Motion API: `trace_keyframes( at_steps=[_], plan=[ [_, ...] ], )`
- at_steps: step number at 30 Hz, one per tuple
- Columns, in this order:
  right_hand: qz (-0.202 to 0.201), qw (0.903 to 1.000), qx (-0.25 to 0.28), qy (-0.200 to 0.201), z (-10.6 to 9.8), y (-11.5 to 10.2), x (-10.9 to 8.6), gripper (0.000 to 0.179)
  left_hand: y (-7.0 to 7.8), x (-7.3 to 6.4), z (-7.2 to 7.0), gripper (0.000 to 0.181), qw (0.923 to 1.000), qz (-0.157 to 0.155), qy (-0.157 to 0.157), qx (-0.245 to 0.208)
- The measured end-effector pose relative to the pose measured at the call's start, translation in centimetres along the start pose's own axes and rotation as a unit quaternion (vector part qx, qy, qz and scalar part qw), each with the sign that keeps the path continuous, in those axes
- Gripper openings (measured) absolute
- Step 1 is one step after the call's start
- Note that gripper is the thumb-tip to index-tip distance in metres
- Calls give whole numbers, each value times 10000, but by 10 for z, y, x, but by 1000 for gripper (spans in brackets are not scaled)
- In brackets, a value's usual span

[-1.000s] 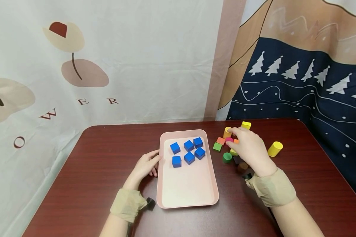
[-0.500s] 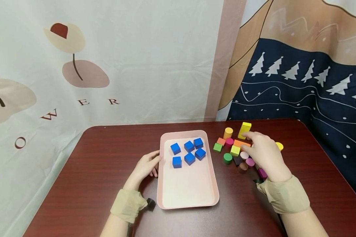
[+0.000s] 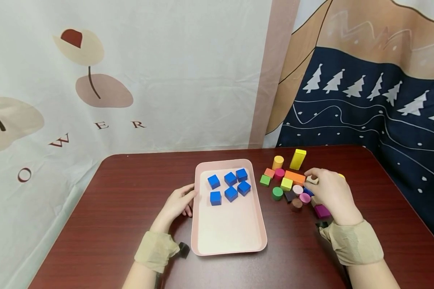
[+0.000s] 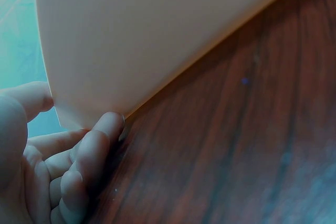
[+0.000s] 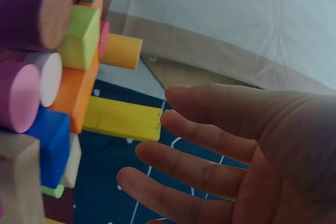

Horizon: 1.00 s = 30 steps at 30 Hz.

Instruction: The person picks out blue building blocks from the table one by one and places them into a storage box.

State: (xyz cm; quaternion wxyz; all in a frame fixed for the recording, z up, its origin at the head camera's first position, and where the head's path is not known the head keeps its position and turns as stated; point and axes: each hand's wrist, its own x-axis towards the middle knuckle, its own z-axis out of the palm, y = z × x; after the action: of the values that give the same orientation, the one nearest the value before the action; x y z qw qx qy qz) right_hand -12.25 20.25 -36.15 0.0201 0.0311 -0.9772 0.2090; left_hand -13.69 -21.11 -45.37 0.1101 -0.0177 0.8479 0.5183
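My left hand (image 3: 176, 202) grips the left rim of a pale pink tray (image 3: 229, 237), thumb on the edge and fingers curled at its underside in the left wrist view. Several blue cubes (image 3: 215, 198) lie in the tray's far half. My right hand (image 3: 330, 192) hovers over the right side of a cluster of coloured blocks, fingers spread and holding nothing. In the right wrist view a blue block (image 5: 51, 139) sits among the cluster, beside an orange block (image 5: 79, 95) and a pink cylinder (image 5: 23, 98). A yellow block (image 5: 123, 119) stands upright beyond them.
The cluster also has a green cylinder (image 3: 277, 193), a brown cylinder (image 3: 296, 205) and a purple block (image 3: 322, 211). A yellow-orange cylinder (image 3: 277, 162) stands at its back. Printed cloth (image 3: 188, 80) hangs behind the dark wooden table (image 3: 130, 192).
My right hand has drawn back rightward and toward me from the cluster's far side, uncovering the orange, yellow and pink blocks. The left hand and tray have kept their places.
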Motion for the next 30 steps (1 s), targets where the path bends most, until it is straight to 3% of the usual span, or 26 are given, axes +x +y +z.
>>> trace_keyframes(
  at_steps=[14,30],
  plan=[
    [332,9972,58,-666,8,18,5,32,0,-1,0,51,10000,-78,38,37],
    [370,9969,15,-691,23,32,12,32,1,-1,0,50,9999,-82,66,24]
  ],
)
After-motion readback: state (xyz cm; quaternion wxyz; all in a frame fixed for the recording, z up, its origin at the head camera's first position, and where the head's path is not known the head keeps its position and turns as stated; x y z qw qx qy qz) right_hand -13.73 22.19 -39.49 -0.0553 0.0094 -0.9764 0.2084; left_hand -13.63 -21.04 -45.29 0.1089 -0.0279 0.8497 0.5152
